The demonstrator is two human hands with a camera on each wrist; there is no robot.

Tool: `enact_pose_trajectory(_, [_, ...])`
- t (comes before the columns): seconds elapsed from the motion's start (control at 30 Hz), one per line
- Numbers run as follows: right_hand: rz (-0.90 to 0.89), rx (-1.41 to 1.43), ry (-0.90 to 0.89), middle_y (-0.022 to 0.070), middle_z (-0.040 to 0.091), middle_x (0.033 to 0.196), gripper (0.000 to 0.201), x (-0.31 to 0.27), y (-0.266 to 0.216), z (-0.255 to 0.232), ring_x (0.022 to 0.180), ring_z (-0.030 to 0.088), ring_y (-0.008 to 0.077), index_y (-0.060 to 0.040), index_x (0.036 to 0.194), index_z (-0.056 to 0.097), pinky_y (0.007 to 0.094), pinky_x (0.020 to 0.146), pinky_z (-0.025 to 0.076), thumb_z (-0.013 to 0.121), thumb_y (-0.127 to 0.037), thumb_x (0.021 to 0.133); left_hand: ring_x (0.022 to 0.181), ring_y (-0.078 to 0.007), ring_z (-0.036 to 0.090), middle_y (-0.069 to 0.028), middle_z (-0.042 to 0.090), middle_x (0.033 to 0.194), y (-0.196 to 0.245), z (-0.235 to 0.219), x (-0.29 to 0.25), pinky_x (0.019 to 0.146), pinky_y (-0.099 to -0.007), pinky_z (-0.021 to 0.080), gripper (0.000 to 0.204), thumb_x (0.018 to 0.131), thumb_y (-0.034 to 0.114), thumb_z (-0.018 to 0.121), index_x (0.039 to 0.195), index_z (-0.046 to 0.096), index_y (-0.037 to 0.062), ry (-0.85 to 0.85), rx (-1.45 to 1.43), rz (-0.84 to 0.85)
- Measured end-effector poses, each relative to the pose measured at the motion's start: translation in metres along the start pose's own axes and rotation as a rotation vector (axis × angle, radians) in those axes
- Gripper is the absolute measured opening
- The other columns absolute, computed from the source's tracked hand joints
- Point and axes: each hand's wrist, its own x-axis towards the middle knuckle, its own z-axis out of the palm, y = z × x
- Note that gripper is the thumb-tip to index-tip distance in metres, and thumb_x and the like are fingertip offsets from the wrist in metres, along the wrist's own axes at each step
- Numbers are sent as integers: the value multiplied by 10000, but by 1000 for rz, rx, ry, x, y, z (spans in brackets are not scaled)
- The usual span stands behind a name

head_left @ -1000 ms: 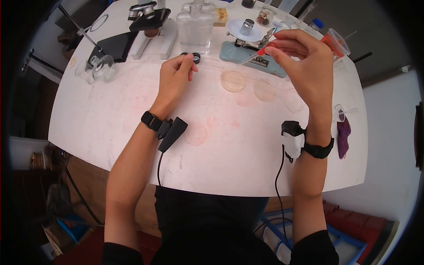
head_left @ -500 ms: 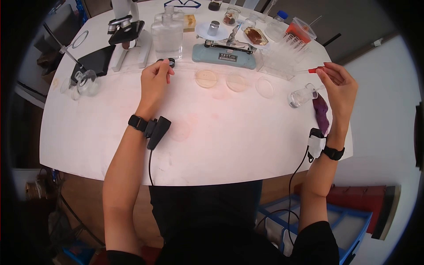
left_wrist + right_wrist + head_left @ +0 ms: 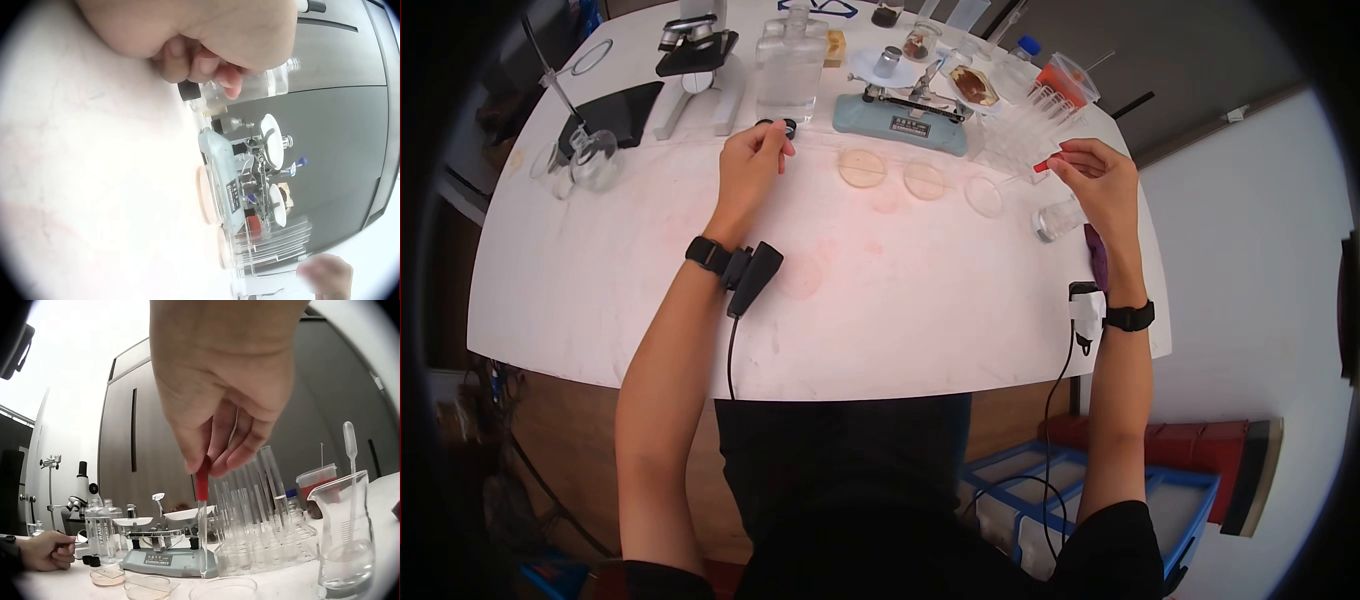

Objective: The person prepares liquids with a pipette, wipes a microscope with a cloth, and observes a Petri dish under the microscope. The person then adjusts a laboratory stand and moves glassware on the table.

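My right hand pinches the red rubber bulb of a glass dropper between thumb and fingertips. In the right wrist view the dropper hangs upright, its tip close over the rim of the rightmost clear petri dish. Two more petri dishes lie to its left, the middle one and the far left one, both pale yellowish. Resting at the table's left, my left hand has loosely curled fingers and holds nothing. Small black caps lie just beyond its fingertips.
A beaker of clear liquid with a plastic pipette stands near my right hand. Behind the dishes are a balance and a rack of test tubes. Clear bottles, a microscope and a round flask stand further left.
My right hand carried the dropper rightward from near the left dish toward the beaker's side, then came back left over the rightmost dish. The left hand stayed beside the caps; the head view shifted.
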Motion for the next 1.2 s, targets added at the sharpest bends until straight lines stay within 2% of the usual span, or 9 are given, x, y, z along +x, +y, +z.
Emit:
enact_pose_trajectory(0.5, [-16,-148,-79,142,722,866,231,12,-5,8,791,708,171,48,957,677,253,741,553,760,-57,769,536,-76,465,-5,516,553,-5,0,0,530,-259,359,391,956,273,529,680,610,9,-2,-18,72])
enact_pose_trajectory(0.57, [-3,-157,-85,142,722,864,231,12,-6,8,789,707,170,48,958,676,253,737,550,759,-55,769,538,-59,416,26,467,555,-4,1,-1,524,-232,323,412,983,308,508,685,596,37,-5,-7,83])
enact_pose_trajectory(0.8, [-43,-188,-75,141,723,855,217,15,-8,-1,784,704,168,52,956,675,253,739,548,748,-43,775,542,-61,425,21,478,562,-4,0,-1,529,-233,328,413,981,307,509,682,602,37,1,4,79])
enact_pose_trajectory(0.93, [42,-118,-75,134,723,853,207,19,-5,-13,794,699,155,60,947,675,251,748,544,742,-39,778,539,-71,453,5,506,559,-4,0,0,531,-245,352,399,965,287,524,686,612,16,10,-2,69])
enact_pose_trajectory(0.97, [48,-107,-83,136,723,853,207,17,-3,-12,794,698,154,59,948,675,247,742,542,743,-37,777,538,-81,480,-14,536,560,-5,0,1,536,-258,376,385,951,264,538,687,621,-3,8,2,69])
enact_pose_trajectory(1.13, [46,-149,-128,139,722,849,202,9,4,9,784,702,155,58,944,675,232,713,540,744,-26,773,540,-76,478,-10,528,557,-5,0,2,535,-255,371,392,953,271,537,685,621,-2,-6,10,46])
enact_pose_trajectory(1.2, [20,-85,-136,135,722,843,189,9,11,15,764,706,157,57,930,673,227,683,540,743,-18,772,539,-74,477,-8,523,553,-5,-1,1,534,-255,369,395,954,274,536,684,620,-2,-7,-2,42])
